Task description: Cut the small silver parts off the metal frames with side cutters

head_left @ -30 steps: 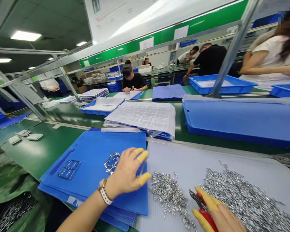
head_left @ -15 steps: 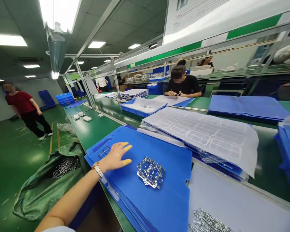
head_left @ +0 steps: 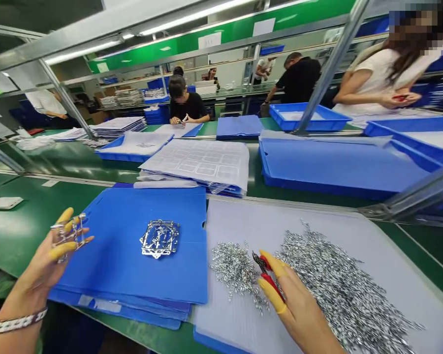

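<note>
Left hand (head_left: 40, 258) rises at the lower left of the frame, its fingers spread apart in yellow finger covers (head_left: 62, 250), with a small silver metal frame (head_left: 71, 235) caught among them. A beaded band (head_left: 16, 322) circles that wrist. Right hand (head_left: 299, 309) comes in at the lower right, with thumb and forefinger close together, pinching red-handled cutters (head_left: 268, 278). Their dark tips point up and to the left, over a white plastic sheet (head_left: 225, 329).

Two heaps of small silver metal bits lie on that sheet. The smaller heap (head_left: 236, 270) sits just left of the cutters, and the larger heap (head_left: 339, 280) spreads to the right, beside the right hand. Left of the sheet, a blue plastic folder (head_left: 125, 275) lies on a green workbench (head_left: 47, 191), with a tangle of metal frames (head_left: 159, 239) at its middle, apart from both hands.

Farther up the frame, a stack of white sheets (head_left: 195, 164) lies beyond the folder, and a blue tray (head_left: 310, 110) stands near the top. At the top middle, a co-worker in a black shirt (head_left: 186, 105) bends over something small. At the upper right, a co-worker in a white top (head_left: 376, 83) holds something red (head_left: 400, 97).
</note>
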The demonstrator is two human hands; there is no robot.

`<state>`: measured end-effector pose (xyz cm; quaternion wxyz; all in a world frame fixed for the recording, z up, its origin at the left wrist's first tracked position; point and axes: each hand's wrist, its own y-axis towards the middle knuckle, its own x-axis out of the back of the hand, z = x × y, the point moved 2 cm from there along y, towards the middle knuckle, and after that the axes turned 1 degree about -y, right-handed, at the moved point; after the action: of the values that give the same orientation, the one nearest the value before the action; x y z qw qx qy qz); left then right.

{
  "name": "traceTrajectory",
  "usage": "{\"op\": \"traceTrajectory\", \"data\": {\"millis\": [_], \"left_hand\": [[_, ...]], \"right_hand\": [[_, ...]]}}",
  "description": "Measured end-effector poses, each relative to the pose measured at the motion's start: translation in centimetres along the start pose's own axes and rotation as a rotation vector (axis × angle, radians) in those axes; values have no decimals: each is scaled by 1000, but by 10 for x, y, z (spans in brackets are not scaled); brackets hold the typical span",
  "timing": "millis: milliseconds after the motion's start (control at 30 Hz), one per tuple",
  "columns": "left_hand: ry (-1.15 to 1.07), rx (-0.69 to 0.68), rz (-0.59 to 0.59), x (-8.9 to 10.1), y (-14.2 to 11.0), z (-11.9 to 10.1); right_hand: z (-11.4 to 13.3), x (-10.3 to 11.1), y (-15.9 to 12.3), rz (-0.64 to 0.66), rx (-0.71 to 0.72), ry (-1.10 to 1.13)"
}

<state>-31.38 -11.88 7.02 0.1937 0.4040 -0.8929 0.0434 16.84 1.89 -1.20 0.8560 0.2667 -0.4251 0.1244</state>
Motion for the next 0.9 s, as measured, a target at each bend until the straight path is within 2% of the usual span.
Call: {"op": "traceTrajectory", "data": {"millis": [67,100,167,233,300,367,433,500,567,733,900], "left_hand": [[-676,25,237,-32,-16,-26],[-910,49,358,-53,-26,-38],[-1194,167,638,-104,-44,-60],[-1299,303,843,-161,-59,-76],[-1295,457,984,-216,-74,-86],[-1253,584,1057,-263,-89,-90],[-1203,687,1102,-297,-105,-90],[-1148,735,1115,-317,-119,-85],[-1113,736,1107,-325,-128,-79],[-1119,720,1119,-325,-134,-69],[-1166,641,1108,-326,-134,-66]], "right_hand": [[-3,4,-4,-21,-24,4],[-4,5,-6,-33,-25,3],[-4,7,-8,-64,3,-3],[-1,8,-8,-99,47,-18],[2,12,-9,-149,84,-57],[6,18,-10,-201,118,-121],[12,24,-11,-234,165,-195],[19,27,-10,-228,201,-249],[26,27,-6,-203,197,-277],[34,14,14,-172,89,-283],[31,4,30,-98,-2,-220]]}}
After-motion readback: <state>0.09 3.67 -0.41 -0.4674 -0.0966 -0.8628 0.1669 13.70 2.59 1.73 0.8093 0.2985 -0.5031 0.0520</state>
